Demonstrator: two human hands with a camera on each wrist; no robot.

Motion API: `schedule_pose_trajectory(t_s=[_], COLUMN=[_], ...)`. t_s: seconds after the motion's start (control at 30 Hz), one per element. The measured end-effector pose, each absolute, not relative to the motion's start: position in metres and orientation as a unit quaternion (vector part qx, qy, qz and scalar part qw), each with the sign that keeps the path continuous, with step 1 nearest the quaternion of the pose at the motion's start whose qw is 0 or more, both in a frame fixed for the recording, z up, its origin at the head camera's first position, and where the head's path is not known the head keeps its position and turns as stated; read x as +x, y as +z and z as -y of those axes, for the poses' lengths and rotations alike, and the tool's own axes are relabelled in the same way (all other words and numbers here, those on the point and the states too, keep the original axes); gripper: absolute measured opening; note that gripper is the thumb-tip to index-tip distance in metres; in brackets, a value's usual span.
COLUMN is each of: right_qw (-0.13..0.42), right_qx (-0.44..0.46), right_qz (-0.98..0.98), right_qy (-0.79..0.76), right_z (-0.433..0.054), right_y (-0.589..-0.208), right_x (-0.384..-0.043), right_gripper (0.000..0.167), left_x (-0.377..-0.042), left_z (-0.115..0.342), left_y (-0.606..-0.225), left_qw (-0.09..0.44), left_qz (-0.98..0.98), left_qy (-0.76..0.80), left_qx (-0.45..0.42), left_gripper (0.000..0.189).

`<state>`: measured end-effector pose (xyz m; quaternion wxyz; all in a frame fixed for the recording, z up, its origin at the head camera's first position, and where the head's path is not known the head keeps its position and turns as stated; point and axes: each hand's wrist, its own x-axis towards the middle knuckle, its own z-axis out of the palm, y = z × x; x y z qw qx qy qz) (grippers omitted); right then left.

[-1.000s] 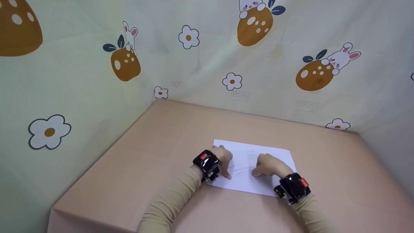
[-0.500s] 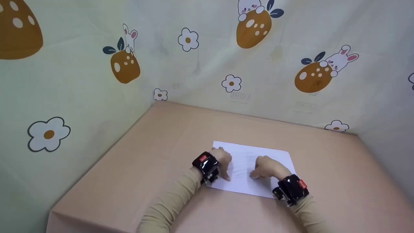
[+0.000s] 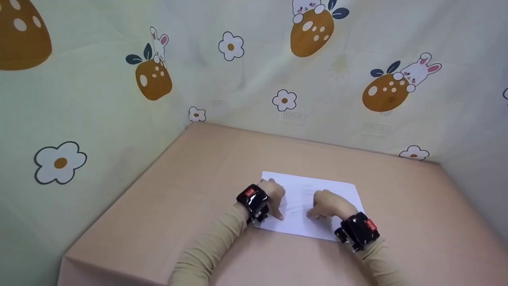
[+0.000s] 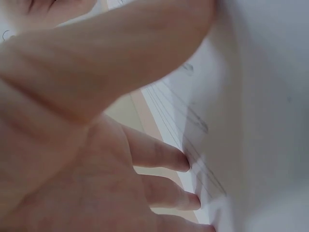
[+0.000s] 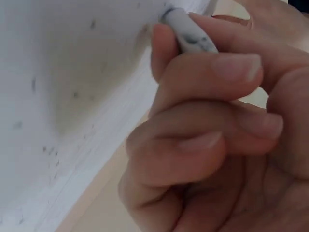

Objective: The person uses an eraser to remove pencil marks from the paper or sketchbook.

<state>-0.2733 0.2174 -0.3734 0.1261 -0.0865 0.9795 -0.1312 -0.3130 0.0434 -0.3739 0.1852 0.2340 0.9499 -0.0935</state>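
Observation:
A white sheet of paper with faint pencil lines lies on the table. My left hand presses on its left side. In the left wrist view the fingers are spread and fairly straight, their tips on the paper near the drawn lines. On the right part of the sheet is my right hand. Its thumb and fingers pinch a small white eraser with grey smudges, its end against the paper. In the head view the hand hides the eraser. Dark crumbs dot the sheet nearby.
A peach-coloured cloth covers the table. Patterned fabric walls with flowers and rabbits stand along its left and far sides. Each wrist wears a black camera band, one on the left and one on the right.
My right hand has shifted very slightly to the left on the sheet, still holding the eraser. The left hand stays in place, and the paper has not visibly moved.

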Motion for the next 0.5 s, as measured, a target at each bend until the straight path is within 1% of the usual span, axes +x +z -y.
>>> schedule_pose_trajectory(t_s=[0.1, 0.17, 0.23, 0.3, 0.4, 0.5], right_qw=[0.123, 0.119, 0.112, 0.108, 0.12, 0.135], right_qx=[-0.059, -0.06, -0.082, -0.123, -0.169, -0.147], right_qz=[-0.987, -0.989, -0.987, -0.98, -0.964, -0.966], right_qy=[-0.089, -0.068, -0.081, -0.114, -0.163, -0.166], right_z=[-0.228, -0.231, -0.229, -0.225, -0.217, -0.217], right_y=[-0.369, -0.368, -0.369, -0.373, -0.379, -0.38], right_x=[-0.273, -0.274, -0.275, -0.277, -0.279, -0.278], right_gripper=[0.015, 0.015, 0.015, 0.017, 0.021, 0.02], left_x=[-0.313, -0.313, -0.313, -0.313, -0.314, -0.314], left_z=[-0.044, -0.044, -0.043, -0.043, -0.042, -0.042], left_y=[-0.373, -0.374, -0.375, -0.375, -0.376, -0.376], left_qw=[0.189, 0.191, 0.186, 0.179, 0.175, 0.179], left_qz=[-0.951, -0.953, -0.954, -0.954, -0.953, -0.953], left_qy=[-0.085, -0.078, -0.08, -0.085, -0.095, -0.092], left_qx=[0.228, 0.224, 0.223, 0.224, 0.227, 0.227], left_gripper=[0.091, 0.09, 0.088, 0.085, 0.084, 0.086])
